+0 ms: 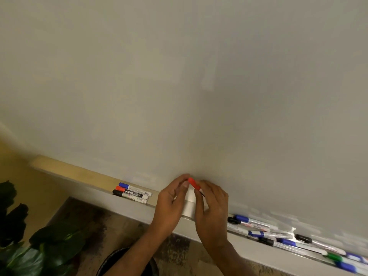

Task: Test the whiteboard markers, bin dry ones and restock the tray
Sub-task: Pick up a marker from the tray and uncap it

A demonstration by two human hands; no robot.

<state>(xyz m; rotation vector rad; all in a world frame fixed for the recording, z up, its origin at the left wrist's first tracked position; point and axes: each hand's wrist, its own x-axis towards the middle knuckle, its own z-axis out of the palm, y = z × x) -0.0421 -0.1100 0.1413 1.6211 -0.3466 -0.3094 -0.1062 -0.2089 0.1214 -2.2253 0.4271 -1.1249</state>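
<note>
Red marker [194, 185] in both my hands, over the tray [95, 177]
left hand [171, 198] pinches the cap [191, 181], right hand [213, 204] grips the rest; opposed pull, probably uncapping for a test stroke on the whiteboard [179, 86]

Left hand [169, 204]: bare, slim fingers, one short pale nail visible; seen against the tray [139, 209]. Right hand [214, 206]: bare, back of hand and knuckles in view, also against the tray. Wrists bare. Left forearm [131, 257] and right forearm [233, 255]: bare skin from below the tray to the bottom edge of view.
</note>
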